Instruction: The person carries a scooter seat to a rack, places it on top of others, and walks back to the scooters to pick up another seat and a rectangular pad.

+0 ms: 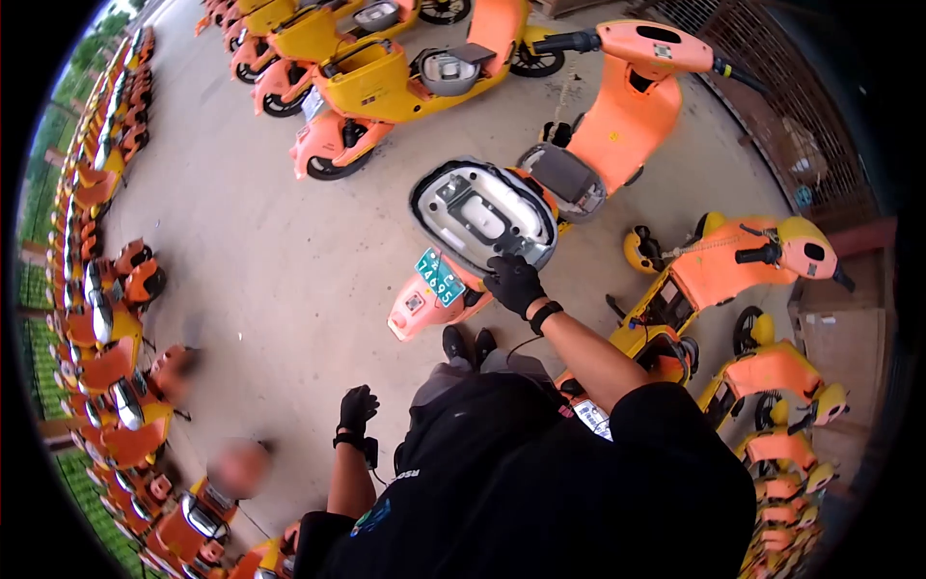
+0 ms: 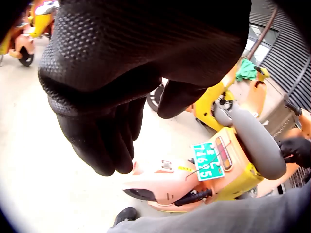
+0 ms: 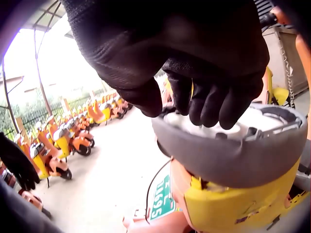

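Observation:
An orange and yellow scooter with a green number plate stands before the person. At its rear is a grey-rimmed shell, white inside. My black-gloved right hand grips the shell's near rim; in the right wrist view its fingers bend down inside the shell, the thumb apart from them. My gloved left hand hangs away from the scooter, holding nothing. The left wrist view shows that hand with loosely bent fingers, and the right hand beside the grey shell.
Parked scooters stand at the top, with a long row along the left. More scooters are close on the right, before a metal grille. The person's shoes are just below the scooter's rear.

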`<state>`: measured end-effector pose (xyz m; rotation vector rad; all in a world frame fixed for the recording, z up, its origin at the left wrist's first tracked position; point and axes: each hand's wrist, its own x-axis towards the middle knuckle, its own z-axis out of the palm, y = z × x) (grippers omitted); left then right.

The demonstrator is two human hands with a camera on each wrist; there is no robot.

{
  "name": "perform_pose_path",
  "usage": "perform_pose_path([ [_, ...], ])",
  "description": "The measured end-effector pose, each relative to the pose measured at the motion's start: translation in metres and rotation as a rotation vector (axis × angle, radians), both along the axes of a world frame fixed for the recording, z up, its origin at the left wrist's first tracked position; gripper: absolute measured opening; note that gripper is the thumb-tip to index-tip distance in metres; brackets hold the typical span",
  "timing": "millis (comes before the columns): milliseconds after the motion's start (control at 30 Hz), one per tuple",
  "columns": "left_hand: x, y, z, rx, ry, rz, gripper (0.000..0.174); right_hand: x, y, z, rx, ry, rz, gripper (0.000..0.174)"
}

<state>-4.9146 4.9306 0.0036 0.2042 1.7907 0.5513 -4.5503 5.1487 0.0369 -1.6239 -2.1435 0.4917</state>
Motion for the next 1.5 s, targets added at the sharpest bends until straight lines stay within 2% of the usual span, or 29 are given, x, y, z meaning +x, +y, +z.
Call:
perform_pose_path([
  [67, 0.0, 0.045, -0.027, 0.141, -0.004, -0.161, 0.024, 0.02, 0.01, 0.011, 0.095, 0.248, 0.0, 0.026],
  [100, 0.004, 0.069, -0.038, 0.181, 0.001, -0.252, 0.025, 0.033, 0.014, 0.027, 0.022, 0.297, -0.06, 0.025],
  [133, 0.016, 0.098, -0.028, 0.19, -0.001, -0.337, 0.025, 0.048, 0.018, 0.042, -0.048, 0.353, -0.118, 0.023],
  [167, 0.029, 0.122, -0.016, 0.28, 0.027, -0.436, 0.027, 0.064, 0.021, 0.045, -0.012, 0.314, -0.213, 0.021],
  [200, 0.041, 0.145, -0.008, 0.311, 0.008, -0.499, 0.024, 0.087, 0.025, 0.031, -0.046, 0.316, -0.31, 0.022],
  [267, 0.062, 0.183, -0.001, 0.584, 0.042, -0.754, 0.025, 0.124, 0.023, 0.033, -0.222, 0.477, -0.527, 0.024],
  [300, 0.077, 0.197, 0.009, 0.577, 0.037, -0.763, 0.025, 0.15, 0.026, 0.006, -0.153, 0.426, -0.582, 0.024],
  [367, 0.111, 0.219, 0.03, 0.548, -0.097, -0.57, 0.026, 0.195, 0.034, -0.025, -0.316, 0.577, -0.727, 0.029],
  [433, 0.137, 0.234, 0.029, 0.548, -0.125, -0.57, 0.028, 0.235, 0.048, -0.054, -0.404, 0.593, -0.79, 0.031],
  [500, 0.16, 0.246, 0.035, 0.506, -0.081, -0.641, 0.032, 0.271, 0.077, -0.094, -0.384, 0.367, -0.818, 0.04],
  [533, 0.163, 0.246, 0.011, 0.724, 0.007, -0.785, 0.033, 0.276, 0.096, -0.092, -0.406, 0.362, -0.803, 0.04],
  [600, 0.171, 0.24, -0.008, 0.646, 0.156, -0.861, 0.032, 0.291, 0.14, -0.093, -0.376, 0.116, -0.744, 0.053],
  [633, 0.182, 0.243, 0.003, 0.582, 0.176, -0.814, 0.031, 0.308, 0.168, -0.116, -0.467, 0.125, -0.703, 0.063],
  [667, 0.187, 0.239, 0.002, 0.657, 0.257, -0.774, 0.03, 0.325, 0.195, -0.139, -0.489, 0.121, -0.67, 0.063],
  [733, 0.221, 0.262, 0.05, 0.246, 0.25, -0.532, 0.023, 0.337, 0.242, -0.167, -0.352, -0.017, -0.568, 0.07],
  [767, 0.235, 0.272, 0.05, 0.21, 0.331, -0.526, 0.025, 0.344, 0.289, -0.186, -0.419, -0.008, -0.499, 0.076],
  [800, 0.239, 0.272, 0.054, 0.196, 0.397, -0.541, 0.028, 0.348, 0.313, -0.202, -0.464, -0.045, -0.465, 0.082],
  [833, 0.248, 0.28, 0.059, 0.088, 0.407, -0.523, 0.024, 0.348, 0.336, -0.205, -0.556, -0.09, -0.436, 0.085],
  [867, 0.256, 0.282, 0.06, 0.087, 0.503, -0.537, 0.024, 0.346, 0.356, -0.21, -0.647, -0.14, -0.403, 0.088],
  [967, 0.271, 0.284, 0.055, 0.038, 0.715, -0.618, 0.025, 0.356, 0.391, -0.265, -0.594, -0.142, -0.316, 0.102],
  [1000, 0.276, 0.282, 0.052, 0.08, 0.787, -0.637, 0.025, 0.361, 0.402, -0.29, -0.614, -0.135, -0.272, 0.1],
  [1067, 0.288, 0.296, 0.06, -0.016, 0.818, -0.622, 0.024, 0.355, 0.419, -0.292, -0.798, -0.117, -0.229, 0.1],
  [1200, 0.289, 0.298, 0.054, -0.053, 0.835, -0.622, 0.024, 0.354, 0.422, -0.325, -0.759, -0.227, -0.192, 0.098],
  [1267, 0.289, 0.302, 0.053, -0.025, 0.825, -0.64, 0.024, 0.346, 0.426, -0.316, -0.831, -0.205, -0.248, 0.101],
  [1300, 0.288, 0.301, 0.053, -0.042, 0.81, -0.635, 0.025, 0.341, 0.424, -0.313, -0.715, -0.254, -0.139, 0.098],
  [1333, 0.287, 0.301, 0.053, -0.043, 0.805, -0.634, 0.025, 0.334, 0.419, -0.317, -0.67, -0.294, -0.136, 0.094],
  [1400, 0.284, 0.298, 0.052, -0.054, 0.803, -0.62, 0.027, 0.29, 0.42, -0.246, -0.722, -0.522, -0.088, 0.086],
  [1467, 0.285, 0.295, 0.05, -0.059, 0.773, -0.583, 0.027, 0.303, 0.401, -0.277, -0.512, -0.179, -0.027, 0.078],
  [1500, 0.283, 0.295, 0.049, -0.068, 0.755, -0.541, 0.028, 0.297, 0.4, -0.267, -0.568, -0.214, -0.011, 0.077],
])
